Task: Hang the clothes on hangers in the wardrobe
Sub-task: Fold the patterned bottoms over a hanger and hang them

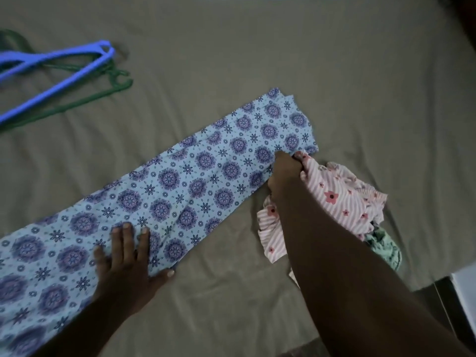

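A long light-blue garment [195, 181] with purple medallion print lies folded lengthwise across the bed, running from lower left to upper right. My left hand [126, 258] presses flat on its lower part, fingers straight and spread. My right hand [286, 173] has its fingers curled at the garment's far end, gripping its edge where it meets a pink striped floral garment [342, 199]. A blue hanger [59, 70] lies at the upper left on top of green hangers [85, 101].
The grey-green bedsheet [257, 60] covers the whole bed. A crumpled mint-green cloth [386, 246] lies beside the pink garment at the right. The bed's edge and a white object [466, 292] show at the lower right.
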`<state>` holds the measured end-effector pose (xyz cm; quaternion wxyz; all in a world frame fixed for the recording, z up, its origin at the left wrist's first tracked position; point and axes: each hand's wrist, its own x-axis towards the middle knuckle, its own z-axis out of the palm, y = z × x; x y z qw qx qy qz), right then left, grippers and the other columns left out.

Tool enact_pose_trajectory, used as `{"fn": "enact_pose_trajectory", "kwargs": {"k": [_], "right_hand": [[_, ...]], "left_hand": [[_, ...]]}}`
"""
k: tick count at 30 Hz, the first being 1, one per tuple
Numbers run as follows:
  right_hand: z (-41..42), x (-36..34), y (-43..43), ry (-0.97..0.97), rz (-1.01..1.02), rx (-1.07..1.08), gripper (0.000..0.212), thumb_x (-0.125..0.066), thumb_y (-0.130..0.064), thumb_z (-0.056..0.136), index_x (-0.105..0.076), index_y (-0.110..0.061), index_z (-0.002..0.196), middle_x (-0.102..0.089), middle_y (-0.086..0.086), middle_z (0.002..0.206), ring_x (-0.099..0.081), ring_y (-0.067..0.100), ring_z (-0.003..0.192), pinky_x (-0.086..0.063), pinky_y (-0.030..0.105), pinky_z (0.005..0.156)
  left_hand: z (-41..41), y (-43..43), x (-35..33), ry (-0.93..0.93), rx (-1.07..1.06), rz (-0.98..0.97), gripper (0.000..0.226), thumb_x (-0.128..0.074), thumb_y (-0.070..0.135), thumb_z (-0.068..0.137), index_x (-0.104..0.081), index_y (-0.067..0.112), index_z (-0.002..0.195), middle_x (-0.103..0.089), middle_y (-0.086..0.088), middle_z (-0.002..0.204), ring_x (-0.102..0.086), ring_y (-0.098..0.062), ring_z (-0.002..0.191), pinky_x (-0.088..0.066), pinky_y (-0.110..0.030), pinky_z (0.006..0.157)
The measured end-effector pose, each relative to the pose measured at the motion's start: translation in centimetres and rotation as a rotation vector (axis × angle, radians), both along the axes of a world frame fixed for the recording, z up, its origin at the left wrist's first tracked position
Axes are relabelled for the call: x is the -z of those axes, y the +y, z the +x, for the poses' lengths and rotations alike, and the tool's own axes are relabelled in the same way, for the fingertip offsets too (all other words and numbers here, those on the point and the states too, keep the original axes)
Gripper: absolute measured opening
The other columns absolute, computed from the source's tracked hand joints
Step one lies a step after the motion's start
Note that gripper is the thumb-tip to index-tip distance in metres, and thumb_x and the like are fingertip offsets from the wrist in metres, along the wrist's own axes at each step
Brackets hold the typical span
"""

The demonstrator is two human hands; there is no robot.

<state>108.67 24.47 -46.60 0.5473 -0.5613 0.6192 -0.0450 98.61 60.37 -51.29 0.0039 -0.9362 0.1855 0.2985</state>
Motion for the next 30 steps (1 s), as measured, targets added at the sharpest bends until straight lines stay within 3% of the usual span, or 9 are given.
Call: {"fn": "enact_pose_trajectory", "kwargs": {"k": [2,4,6,9,16,18,20,25,30], "right_hand": [[0.8,-0.6,0.2,0.215,-0.186,-0.17,0.058,-0.063,-0.015,0.092,-0.037,-0.006,0.143,-0.055,0.011,0.135,-0.051,0.03,0.129,-0.044,0.039,0.101],[2.2,-0.8,-0.6,-0.032,-0.14,0.049,0.067,-0.052,-0.024,0.098,-0.02,-0.006,0.154,-0.036,0.017,0.153,-0.034,0.032,0.143,-0.027,0.038,0.116],[3.4,-1.0,-0.9,0.047,-0.305,-0.041,0.07,-0.05,-0.034,0.096,-0.022,-0.006,0.153,-0.027,0.016,0.157,-0.025,0.034,0.146,-0.022,0.042,0.12],[6.6,-1.9,-3.3,0.028,-0.551,-0.248,0.064,-0.057,-0.018,0.091,-0.034,-0.001,0.147,-0.036,0.016,0.149,-0.041,0.032,0.135,-0.039,0.042,0.111],[10.1,0.1,-11.9,0.27,-0.467,-0.714,0.059,-0.059,-0.019,0.097,-0.033,0.003,0.145,-0.05,0.02,0.138,-0.06,0.027,0.109,-0.056,0.034,0.085],[10.6,0.4,-12.7,0.294,-0.471,-0.73,0.048,-0.062,-0.021,0.095,-0.049,0.001,0.135,-0.06,0.014,0.118,-0.058,0.018,0.086,-0.047,0.021,0.061],[11.0,0.2,-13.2,0.317,-0.509,-0.735,0.033,-0.06,-0.023,0.093,-0.064,-0.005,0.121,-0.061,0.008,0.101,-0.053,0.02,0.084,-0.04,0.021,0.058],[10.7,1.1,-13.8,0.035,-0.736,-0.694,0.006,-0.061,-0.012,0.092,-0.065,-0.01,0.088,-0.068,0.01,0.093,-0.066,0.028,0.091,-0.057,0.04,0.084],[12.5,-0.7,-12.9,-0.271,-0.813,-0.723,0.007,-0.056,-0.01,0.096,-0.061,-0.005,0.096,-0.061,0.0,0.085,-0.059,0.02,0.079,-0.049,0.016,0.069]], "left_hand": [[0.0,0.0,0.1,0.011,0.001,0.005,0.109,-0.027,0.085,0.076,-0.037,0.002,0.146,-0.022,-0.028,0.155,-0.014,-0.04,0.145,0.02,-0.051,0.112],[-0.1,0.0,0.1,0.02,0.004,0.012,0.109,-0.029,0.084,0.075,-0.038,0.001,0.145,-0.023,-0.029,0.154,-0.019,-0.044,0.144,0.018,-0.052,0.112],[-0.1,0.0,0.1,0.017,0.013,0.017,0.109,-0.03,0.083,0.075,-0.04,-0.001,0.144,-0.024,-0.03,0.154,-0.02,-0.046,0.143,0.018,-0.052,0.112],[-0.3,0.2,0.5,-0.03,0.023,0.005,0.109,-0.031,0.083,0.074,-0.042,-0.002,0.142,-0.023,-0.03,0.154,-0.016,-0.043,0.145,0.013,-0.057,0.113],[-0.2,-0.8,-0.9,-0.212,0.074,-0.179,0.105,-0.037,0.082,0.077,-0.028,0.008,0.152,-0.015,-0.021,0.16,-0.013,-0.036,0.149,-0.01,-0.066,0.113],[1.1,-2.8,-1.0,-0.235,0.092,-0.237,0.098,-0.032,0.079,0.083,-0.028,0.01,0.152,-0.016,-0.02,0.16,-0.013,-0.034,0.149,-0.014,-0.063,0.115],[3.0,-5.8,-0.7,-0.249,0.074,-0.269,0.093,-0.027,0.077,0.087,-0.029,0.011,0.152,-0.017,-0.019,0.16,-0.013,-0.033,0.149,-0.016,-0.063,0.115],[7.2,-12.2,-0.3,-0.298,0.071,-0.287,0.086,-0.021,0.073,0.091,-0.029,0.014,0.153,-0.017,-0.02,0.16,-0.011,-0.033,0.15,-0.01,-0.063,0.117],[8.1,-12.9,0.4,-0.31,-0.024,-0.291,0.081,-0.023,0.072,0.091,-0.026,0.02,0.153,-0.012,-0.016,0.162,-0.004,-0.03,0.151,-0.006,-0.061,0.118]]}}
